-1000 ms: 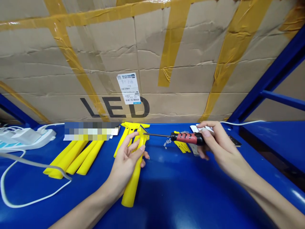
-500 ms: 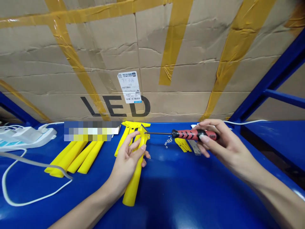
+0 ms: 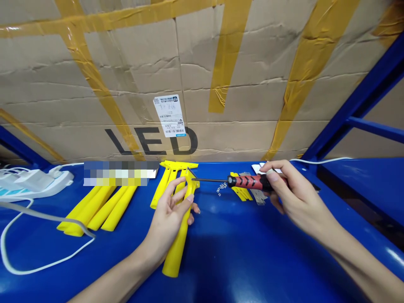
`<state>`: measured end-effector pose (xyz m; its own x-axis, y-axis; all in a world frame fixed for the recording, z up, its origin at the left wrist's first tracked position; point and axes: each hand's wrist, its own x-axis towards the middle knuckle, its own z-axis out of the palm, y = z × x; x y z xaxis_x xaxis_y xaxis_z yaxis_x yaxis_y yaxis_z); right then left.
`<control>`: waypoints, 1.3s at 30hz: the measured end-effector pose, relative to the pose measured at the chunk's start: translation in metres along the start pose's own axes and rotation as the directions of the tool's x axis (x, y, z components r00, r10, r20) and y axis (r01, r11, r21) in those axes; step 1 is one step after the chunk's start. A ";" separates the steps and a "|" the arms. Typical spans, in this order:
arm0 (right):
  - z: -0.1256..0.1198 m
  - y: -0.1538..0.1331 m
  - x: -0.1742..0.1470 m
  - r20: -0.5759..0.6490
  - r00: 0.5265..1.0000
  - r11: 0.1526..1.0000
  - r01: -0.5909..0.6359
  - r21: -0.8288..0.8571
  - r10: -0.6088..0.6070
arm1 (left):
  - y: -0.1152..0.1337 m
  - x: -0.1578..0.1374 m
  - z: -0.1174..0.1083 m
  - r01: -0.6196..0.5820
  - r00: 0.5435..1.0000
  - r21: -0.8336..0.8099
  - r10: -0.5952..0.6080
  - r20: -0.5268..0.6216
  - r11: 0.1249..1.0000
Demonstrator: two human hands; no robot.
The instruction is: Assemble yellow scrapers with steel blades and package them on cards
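Observation:
My left hand (image 3: pixel 167 216) is wrapped around a yellow scraper (image 3: pixel 176 250), its head tilted up and its round handle end toward me. My right hand (image 3: pixel 298 200) grips a screwdriver (image 3: pixel 248 182) by its red and black handle. The shaft lies level, and its tip meets the scraper's head; the exact contact is too small to make out. Just beyond the shaft lie several small screws (image 3: pixel 221 189). Beside them are flat yellow pieces (image 3: pixel 240 187) and thin metal blades (image 3: pixel 259 195), partly behind the screwdriver.
More yellow scrapers (image 3: pixel 164 185) lie behind my left hand, and several yellow handles (image 3: pixel 116 208) lie to the left. A white power strip (image 3: pixel 41 183) with a looping cable (image 3: pixel 41 269) sits at far left. A large cardboard box (image 3: pixel 252 126) backs the blue table (image 3: pixel 236 261).
My right hand has shifted its hold on the screwdriver handle, its fingers now more curled toward the handle's end. My left hand and the scraper stay almost in place.

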<state>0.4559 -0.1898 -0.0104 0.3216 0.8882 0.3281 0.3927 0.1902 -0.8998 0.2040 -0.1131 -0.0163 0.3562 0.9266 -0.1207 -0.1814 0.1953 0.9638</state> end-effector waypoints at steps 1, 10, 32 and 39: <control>0.000 0.000 0.000 0.035 0.999 1.000 -0.002 0.029 0.001 | 0.000 0.001 0.000 -0.008 1.000 -0.001 0.008 0.003 1.000; -0.003 -0.002 -0.001 -0.033 0.998 0.999 0.044 -0.025 -0.045 | -0.001 0.000 0.002 0.021 1.000 -0.020 -0.021 -0.005 1.000; -0.005 0.002 -0.001 0.060 0.998 0.999 -0.020 -0.048 0.022 | 0.002 0.001 0.000 -0.031 0.999 -0.013 0.031 -0.020 0.999; -0.005 0.004 0.000 0.116 0.993 0.996 -0.001 0.091 -0.010 | 0.002 0.003 -0.001 -0.046 0.999 0.001 0.046 0.002 0.999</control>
<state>0.4615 -0.1906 -0.0125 0.2158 0.9288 0.3013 0.3120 0.2268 -0.9226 0.2031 -0.1098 -0.0147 0.3495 0.9338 -0.0760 -0.1964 0.1523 0.9686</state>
